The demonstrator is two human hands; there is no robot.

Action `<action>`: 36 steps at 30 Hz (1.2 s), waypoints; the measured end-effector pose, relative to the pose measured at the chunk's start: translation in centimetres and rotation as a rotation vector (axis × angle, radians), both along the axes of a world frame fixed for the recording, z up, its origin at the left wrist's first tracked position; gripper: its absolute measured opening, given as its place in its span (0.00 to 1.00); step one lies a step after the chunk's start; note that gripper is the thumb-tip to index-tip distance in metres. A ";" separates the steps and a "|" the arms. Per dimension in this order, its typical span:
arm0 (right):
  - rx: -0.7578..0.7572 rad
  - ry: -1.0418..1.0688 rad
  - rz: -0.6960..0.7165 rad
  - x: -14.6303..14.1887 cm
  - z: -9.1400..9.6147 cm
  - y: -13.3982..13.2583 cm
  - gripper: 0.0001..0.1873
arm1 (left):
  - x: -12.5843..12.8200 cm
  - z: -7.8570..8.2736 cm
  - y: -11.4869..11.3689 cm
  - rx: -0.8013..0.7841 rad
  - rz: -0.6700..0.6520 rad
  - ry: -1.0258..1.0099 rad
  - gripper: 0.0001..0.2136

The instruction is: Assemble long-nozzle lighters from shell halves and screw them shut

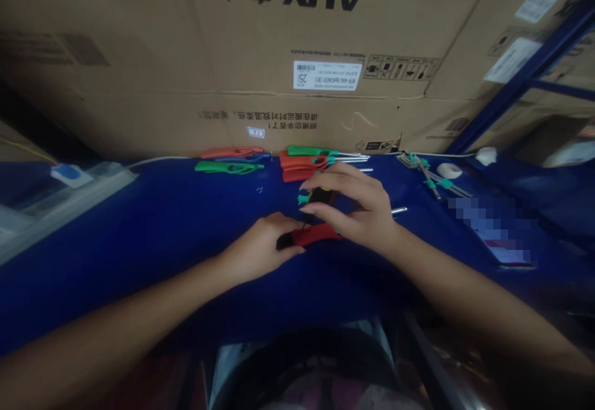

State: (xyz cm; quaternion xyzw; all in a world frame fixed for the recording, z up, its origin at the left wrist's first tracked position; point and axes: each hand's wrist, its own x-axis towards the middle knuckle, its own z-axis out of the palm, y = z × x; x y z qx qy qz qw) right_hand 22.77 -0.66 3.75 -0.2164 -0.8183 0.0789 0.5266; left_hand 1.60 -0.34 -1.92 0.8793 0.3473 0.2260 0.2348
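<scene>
My left hand [258, 245] is closed on the black end of a red long-nosed lighter [318, 234], thumb below and fingers above. The lighter lies low over the blue tabletop [176, 261], and a metal tube shows to the right, beyond my right hand. With thumb and fingers, my right hand [360, 205] grips a short black-and-yellow tool [320, 198] above the lighter. The tool's lower end is close to the red body; whether they touch I cannot tell. A small turquoise piece [303, 199] shows beside the tool.
Red, orange and green lighters [304, 162] with metal tubes lie behind my hands. Green, blue and red lighter bodies [230, 167] are left of them. Metal tubes with turquoise parts [432, 177] and a phone [504, 242] lie right. A large cardboard box [186, 69] stands behind.
</scene>
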 end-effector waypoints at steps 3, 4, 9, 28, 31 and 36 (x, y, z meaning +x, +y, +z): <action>0.051 -0.069 -0.014 0.1 0.1 -0.1 0.12 | 0.0 0.0 0.0 0.012 -0.004 -0.017 0.15; 0.015 -0.096 0.012 0.1 0.2 -0.2 0.14 | 0.0 0.0 -0.1 0.018 -0.007 -0.023 0.14; -0.161 -0.169 0.153 0.3 0.5 -0.4 0.20 | 0.0 0.0 0.0 0.038 -0.001 -0.025 0.12; -0.193 -0.084 0.037 -1.0 -0.2 0.8 0.17 | 0.1 0.3 0.1 0.014 -0.017 -0.030 0.14; -0.389 0.126 0.039 1.3 -0.7 2.4 0.17 | -0.2 0.7 0.0 0.061 -0.027 0.036 0.16; -0.399 0.239 -0.296 9.3 -0.8 5.8 0.24 | -1.4 1.8 0.1 0.147 -0.039 0.203 0.20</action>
